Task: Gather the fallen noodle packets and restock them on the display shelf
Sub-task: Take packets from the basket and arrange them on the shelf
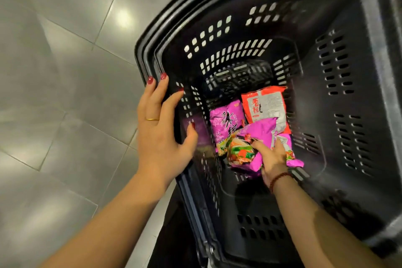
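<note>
right hand [272, 156] gripping purple packet [258, 132] in black basket [369, 72], left hand [161, 128] apparently on rim

Basket [309, 102] is showing as black moulded plastic, smooth, semi-matt, catching a dull sheen along the rim. Floor [65, 61] is looking like grey tile, polished, throwing back lamp glare. Top packet [258, 135], purple packet [226, 122] and red packet [263, 104] are reading as thin plastic film, glossy, crinkling. Ring [152, 119] is gleaming like yellow metal. Bracelet [278, 178] is showing dark red beads, dull. Nails [150, 80] are shining with glossy red polish.
</note>
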Tool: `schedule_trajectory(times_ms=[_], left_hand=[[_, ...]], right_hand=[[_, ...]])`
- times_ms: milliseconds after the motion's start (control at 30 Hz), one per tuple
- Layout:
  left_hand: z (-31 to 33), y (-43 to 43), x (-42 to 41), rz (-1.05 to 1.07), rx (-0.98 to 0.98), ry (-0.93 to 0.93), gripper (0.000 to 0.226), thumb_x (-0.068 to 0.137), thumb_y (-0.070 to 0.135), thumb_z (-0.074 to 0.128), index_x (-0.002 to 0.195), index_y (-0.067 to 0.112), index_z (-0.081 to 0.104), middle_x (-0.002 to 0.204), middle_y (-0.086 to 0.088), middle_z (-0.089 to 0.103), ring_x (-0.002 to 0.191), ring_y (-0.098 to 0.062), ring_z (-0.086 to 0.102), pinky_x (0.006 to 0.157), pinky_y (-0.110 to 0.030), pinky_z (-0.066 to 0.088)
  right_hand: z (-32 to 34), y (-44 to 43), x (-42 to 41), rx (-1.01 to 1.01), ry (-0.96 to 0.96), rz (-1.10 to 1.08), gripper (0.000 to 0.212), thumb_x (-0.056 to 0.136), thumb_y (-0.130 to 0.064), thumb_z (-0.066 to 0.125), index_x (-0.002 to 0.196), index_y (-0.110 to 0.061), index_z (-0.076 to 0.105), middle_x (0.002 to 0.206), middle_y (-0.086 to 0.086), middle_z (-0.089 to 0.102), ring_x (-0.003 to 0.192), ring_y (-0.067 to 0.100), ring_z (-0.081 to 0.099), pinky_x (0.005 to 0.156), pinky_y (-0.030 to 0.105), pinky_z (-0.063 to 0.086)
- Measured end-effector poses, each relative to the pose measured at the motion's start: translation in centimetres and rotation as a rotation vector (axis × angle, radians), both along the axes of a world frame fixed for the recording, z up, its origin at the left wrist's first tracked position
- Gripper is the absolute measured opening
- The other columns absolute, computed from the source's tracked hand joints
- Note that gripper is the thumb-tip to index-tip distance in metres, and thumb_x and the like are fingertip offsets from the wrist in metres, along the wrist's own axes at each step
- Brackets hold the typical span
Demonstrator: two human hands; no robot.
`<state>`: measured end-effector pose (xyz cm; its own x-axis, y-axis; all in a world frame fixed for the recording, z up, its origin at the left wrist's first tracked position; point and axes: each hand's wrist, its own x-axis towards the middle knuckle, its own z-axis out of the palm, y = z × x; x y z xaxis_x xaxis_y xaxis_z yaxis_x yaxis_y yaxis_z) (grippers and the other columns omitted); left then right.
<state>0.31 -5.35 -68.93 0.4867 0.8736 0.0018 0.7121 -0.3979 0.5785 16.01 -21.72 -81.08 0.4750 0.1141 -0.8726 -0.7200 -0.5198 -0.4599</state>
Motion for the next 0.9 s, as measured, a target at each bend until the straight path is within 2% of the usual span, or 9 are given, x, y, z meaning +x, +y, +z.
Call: schedule_trajectory(times_ms=[100, 200, 267, 400, 467, 533, 633, 767, 900], left_hand=[[0.8, 0.1, 0.0, -0.033, -0.036, 0.109, 0.060, 0.075, 0.018, 0.070, 0.130, 0.002, 0.053, 0.150, -0.016, 0.035, 0.144, -0.030, 0.019, 0.120, -0.024, 0.006], [2.3, 0.0, 0.8, -0.113, 0.010, 0.367, 0.068, 0.082, 0.029, 0.069, 0.139, 0.000, 0.045, 0.154, -0.017, 0.032, 0.144, -0.031, 0.019, 0.120, -0.035, 0.001], [4.0, -0.3, 1.8, -0.123, -0.073, 0.278, 0.067, 0.087, 0.034, 0.063, 0.142, 0.002, 0.042, 0.155, -0.013, 0.032, 0.145, -0.025, 0.022, 0.120, -0.034, 0.008], [9.2, 0.1, 4.8, 0.183, -0.906, -0.216, 0.051, 0.086, 0.054, 0.059, 0.130, 0.026, 0.055, 0.134, 0.003, 0.058, 0.122, -0.003, 0.053, 0.104, -0.023, 0.042], [10.4, 0.8, 5.3, 0.289, -1.261, -0.352, 0.043, 0.075, 0.053, 0.067, 0.110, 0.027, 0.064, 0.106, 0.003, 0.073, 0.092, -0.006, 0.069, 0.081, -0.021, 0.054], [10.7, 1.4, 5.0, 0.291, -1.394, -0.389, 0.038, 0.072, 0.042, 0.078, 0.102, 0.021, 0.068, 0.092, 0.001, 0.076, 0.079, -0.012, 0.071, 0.071, -0.024, 0.056], [10.9, 2.3, 4.0, 0.306, -1.405, -0.394, 0.043, 0.073, 0.033, 0.079, 0.111, 0.017, 0.067, 0.096, -0.002, 0.076, 0.082, -0.015, 0.072, 0.069, -0.025, 0.056], [10.4, 4.4, 1.6, 0.360, -1.212, -0.353, 0.060, 0.050, 0.044, 0.085, 0.103, 0.021, 0.070, 0.095, -0.002, 0.076, 0.081, -0.017, 0.072, 0.072, -0.029, 0.056], [8.7, 5.1, -0.5, 0.561, -0.987, -0.404, 0.051, 0.052, 0.039, 0.090, 0.096, 0.023, 0.070, 0.084, 0.004, 0.076, 0.074, -0.015, 0.073, 0.070, -0.030, 0.055]], right_hand=[[6.1, 1.5, 1.6, 0.234, 0.177, -0.141, 0.038, 0.083, 0.008, 0.057, 0.113, -0.015, 0.062, 0.097, 0.014, 0.071, 0.079, 0.031, 0.070, 0.066, 0.046, 0.060], [11.6, 2.9, 3.1, 0.377, 0.311, -0.102, 0.033, 0.073, 0.001, 0.056, 0.102, -0.013, 0.062, 0.077, 0.011, 0.073, 0.064, 0.026, 0.070, 0.056, 0.041, 0.060], [14.2, 3.9, 3.7, 0.422, 0.366, -0.092, 0.036, 0.060, -0.008, 0.065, 0.096, -0.010, 0.063, 0.072, 0.011, 0.072, 0.062, 0.026, 0.070, 0.059, 0.041, 0.060], [17.0, 5.4, 4.1, 0.446, 0.411, -0.071, 0.075, 0.007, -0.029, 0.090, 0.077, -0.007, 0.072, 0.070, 0.012, 0.070, 0.065, 0.028, 0.068, 0.073, 0.039, 0.056], [18.0, 6.2, 3.9, 0.517, 0.433, -0.079, 0.076, 0.012, -0.027, 0.089, 0.083, -0.009, 0.069, 0.072, 0.012, 0.069, 0.068, 0.028, 0.067, 0.078, 0.042, 0.055], [18.4, 7.5, 3.1, 0.551, 0.456, -0.013, 0.069, 0.026, -0.025, 0.087, 0.091, -0.011, 0.068, 0.080, 0.013, 0.067, 0.076, 0.030, 0.064, 0.089, 0.048, 0.050], [18.5, 8.6, 1.8, 0.553, 0.399, 0.125, 0.055, 0.048, -0.026, 0.083, 0.099, -0.012, 0.068, 0.091, 0.013, 0.067, 0.088, 0.030, 0.063, 0.087, 0.045, 0.050], [16.0, 8.7, 2.0, 0.557, 0.208, 0.250, 0.030, 0.084, -0.001, 0.061, 0.111, -0.016, 0.062, 0.098, 0.000, 0.071, 0.088, 0.009, 0.067, 0.070, 0.021, 0.053], [10.0, 7.1, 2.7, 0.317, 0.098, 0.286, 0.029, 0.086, -0.010, 0.066, 0.112, -0.021, 0.064, 0.113, 0.004, 0.067, 0.105, 0.018, 0.062, 0.093, 0.033, 0.050]])
